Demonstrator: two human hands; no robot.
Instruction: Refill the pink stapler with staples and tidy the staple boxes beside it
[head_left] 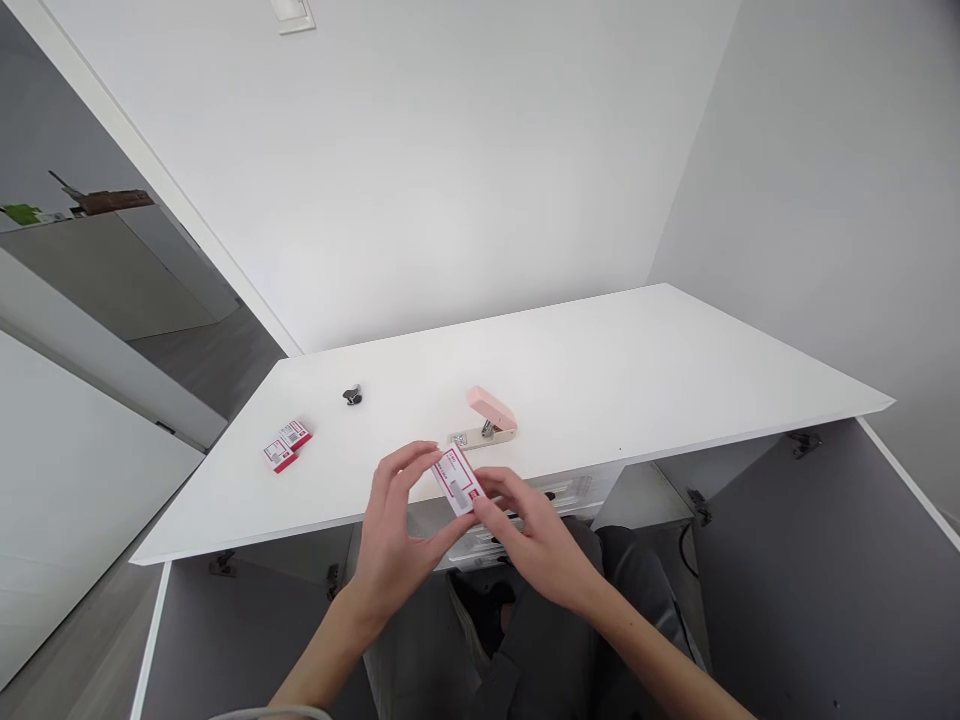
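Both of my hands hold a small red-and-white staple box (pixel 456 481) just above the front edge of the white table (pixel 645 370). My left hand (pixel 397 530) curls its fingers round the box's left end. My right hand (pixel 529 530) pinches its lower right end. Just behind the box, a pink and beige stapler (pixel 486 417) rests on the table with its top lifted open.
Two more red-and-white staple boxes (pixel 286 445) lie together at the table's left. A small black binder clip (pixel 352 396) sits behind them. Open grey cabinet doors (pixel 825 560) hang below the table at both sides, around my legs. White walls stand behind.
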